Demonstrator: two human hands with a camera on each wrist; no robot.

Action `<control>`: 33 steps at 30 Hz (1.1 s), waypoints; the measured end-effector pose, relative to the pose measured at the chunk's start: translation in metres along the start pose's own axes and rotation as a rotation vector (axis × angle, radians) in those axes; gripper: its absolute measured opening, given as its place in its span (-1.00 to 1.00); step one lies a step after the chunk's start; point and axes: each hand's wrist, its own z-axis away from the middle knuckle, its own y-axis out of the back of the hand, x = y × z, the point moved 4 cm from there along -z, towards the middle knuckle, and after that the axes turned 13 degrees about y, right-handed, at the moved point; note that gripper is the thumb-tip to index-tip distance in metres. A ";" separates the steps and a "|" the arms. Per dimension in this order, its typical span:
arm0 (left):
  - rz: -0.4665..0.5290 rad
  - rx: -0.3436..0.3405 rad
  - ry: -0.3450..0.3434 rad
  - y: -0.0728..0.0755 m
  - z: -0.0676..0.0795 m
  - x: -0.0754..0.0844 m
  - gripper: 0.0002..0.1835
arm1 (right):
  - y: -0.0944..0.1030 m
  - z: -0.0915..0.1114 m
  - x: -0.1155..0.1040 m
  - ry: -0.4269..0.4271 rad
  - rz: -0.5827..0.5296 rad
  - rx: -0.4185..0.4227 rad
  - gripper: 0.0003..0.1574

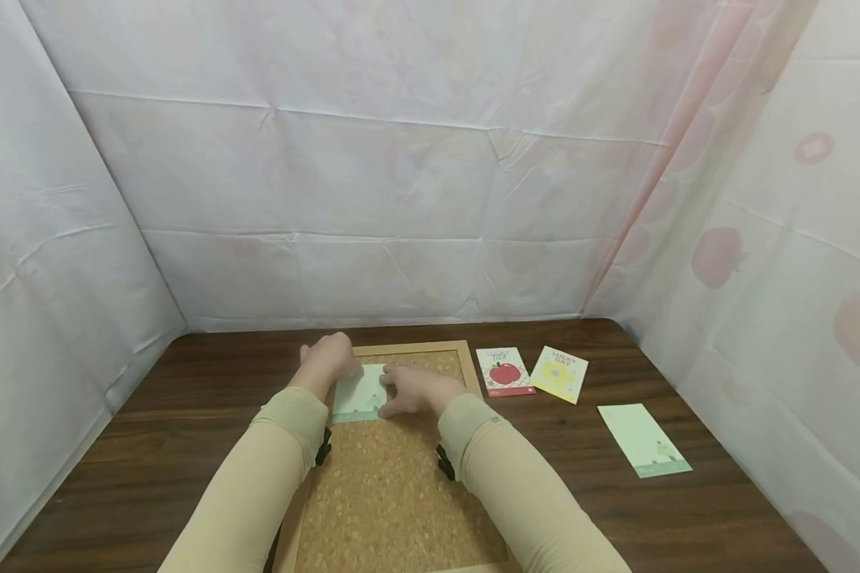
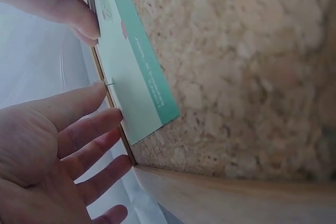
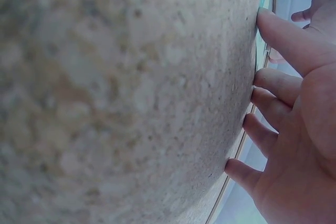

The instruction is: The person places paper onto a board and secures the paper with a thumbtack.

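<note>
A mint-green card (image 2: 126, 61) lies at the upper left of the wood-framed cork board (image 1: 394, 485). At the card's top part, my left hand (image 1: 327, 358) pinches a pin (image 2: 110, 83) by its end; the thin metal shaft points at the card, and the pin's head is hidden by the fingertips. My right hand (image 1: 419, 390) is at the card's right edge, its fingers spread. In the right wrist view, its thumb (image 3: 286, 38) touches the card's edge while the other fingertips rest on the cork.
Right of the board lie a card with a red apple (image 1: 505, 372), a card with a yellow flower (image 1: 559, 373) and another mint-green card (image 1: 641, 438). All are on the dark wooden table (image 1: 186, 446). Patterned cloth (image 1: 387, 183) hangs behind and at both sides.
</note>
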 end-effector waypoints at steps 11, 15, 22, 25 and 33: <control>-0.061 0.039 -0.045 -0.001 0.003 0.003 -0.85 | -0.002 0.000 0.000 -0.003 0.030 -0.003 -0.15; -0.078 0.050 -0.045 0.000 0.002 0.003 -0.85 | -0.001 -0.001 -0.002 -0.001 0.034 -0.007 -0.16; -0.090 0.062 -0.043 0.001 0.003 0.002 -0.85 | -0.001 -0.003 -0.002 -0.005 0.023 -0.004 -0.15; -0.095 0.061 -0.043 0.002 0.003 0.001 -0.85 | -0.001 -0.004 0.000 -0.003 0.017 0.005 -0.13; -0.089 -0.027 -0.058 0.000 -0.005 -0.003 -0.86 | 0.001 -0.005 0.003 0.047 0.056 0.053 -0.09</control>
